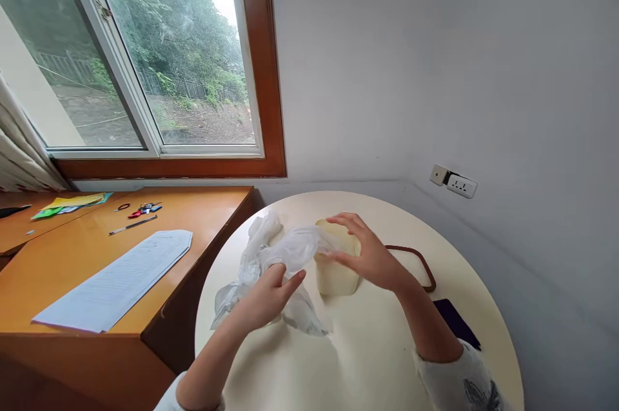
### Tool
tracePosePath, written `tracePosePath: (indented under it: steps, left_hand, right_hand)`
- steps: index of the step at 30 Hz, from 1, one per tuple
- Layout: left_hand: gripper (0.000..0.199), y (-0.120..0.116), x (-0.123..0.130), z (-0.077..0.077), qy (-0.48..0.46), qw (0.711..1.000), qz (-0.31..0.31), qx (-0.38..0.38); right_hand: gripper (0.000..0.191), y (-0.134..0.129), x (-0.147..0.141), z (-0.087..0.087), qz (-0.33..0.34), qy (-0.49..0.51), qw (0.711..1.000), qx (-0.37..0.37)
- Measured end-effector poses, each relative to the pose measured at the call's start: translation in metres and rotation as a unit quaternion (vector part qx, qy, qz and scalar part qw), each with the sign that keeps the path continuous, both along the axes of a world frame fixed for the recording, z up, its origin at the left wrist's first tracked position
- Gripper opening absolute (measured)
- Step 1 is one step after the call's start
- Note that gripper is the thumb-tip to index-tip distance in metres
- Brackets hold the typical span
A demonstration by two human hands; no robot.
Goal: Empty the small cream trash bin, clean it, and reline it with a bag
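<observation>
Atop the table, right hand spreads at cream container; left hand touches bag, grip unclear.

Head-worn cam faces fwd & down, close above rnd table, w/ window upper L.

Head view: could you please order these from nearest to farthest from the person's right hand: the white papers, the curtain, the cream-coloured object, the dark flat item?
1. Cream-coloured object: right beside the right hand.
2. Dark flat item: right side of the round table.
3. White papers: on the desk, left.
4. Curtain: far left edge, by the window.
</observation>
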State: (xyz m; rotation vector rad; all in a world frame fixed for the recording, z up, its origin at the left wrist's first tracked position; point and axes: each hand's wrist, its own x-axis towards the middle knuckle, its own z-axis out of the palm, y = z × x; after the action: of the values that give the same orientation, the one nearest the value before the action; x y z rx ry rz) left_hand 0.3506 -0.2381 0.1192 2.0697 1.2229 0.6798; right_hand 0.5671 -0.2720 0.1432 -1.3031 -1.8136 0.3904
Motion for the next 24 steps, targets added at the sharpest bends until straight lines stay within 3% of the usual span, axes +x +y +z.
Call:
tracePosePath:
  steps: [2,3,7,12,16,20,24]
  left_hand:
    - [0.033,-0.002,-0.002,0.004,0.007,0.999,-0.024,0.026]
    - [0.03,-0.003,-0.001,0.007,-0.008,0.998,-0.041,0.042]
    - [0.025,-0.004,0.001,0.014,-0.062,0.993,-0.05,0.092]
    - [0.021,0.007,-0.006,0.006,-0.1,0.985,0.031,0.134]
    - [0.021,0.026,-0.014,-0.007,-0.141,0.979,0.082,0.122]
    - [0.029,0.045,-0.015,-0.019,-0.186,0.972,0.106,0.093]
    - [0.043,0.066,-0.014,-0.029,-0.157,0.976,0.148,0.039]
  right_hand:
    - [0.062,-0.004,-0.018,0.008,0.045,-0.012,0.999,0.01]
    - [0.059,-0.004,-0.026,0.01,0.052,-0.015,0.998,0.02]
    - [0.011,0.009,-0.039,0.011,0.05,0.009,0.996,0.068]
    - [0.013,0.024,-0.01,0.007,-0.036,0.062,0.996,0.052]
    - [0.014,0.027,0.019,-0.003,-0.077,0.032,0.997,0.002]
    - [0.016,0.026,0.034,-0.014,-0.049,-0.05,0.996,-0.063]
    - [0.022,0.026,0.036,-0.02,-0.002,-0.126,0.984,-0.123]
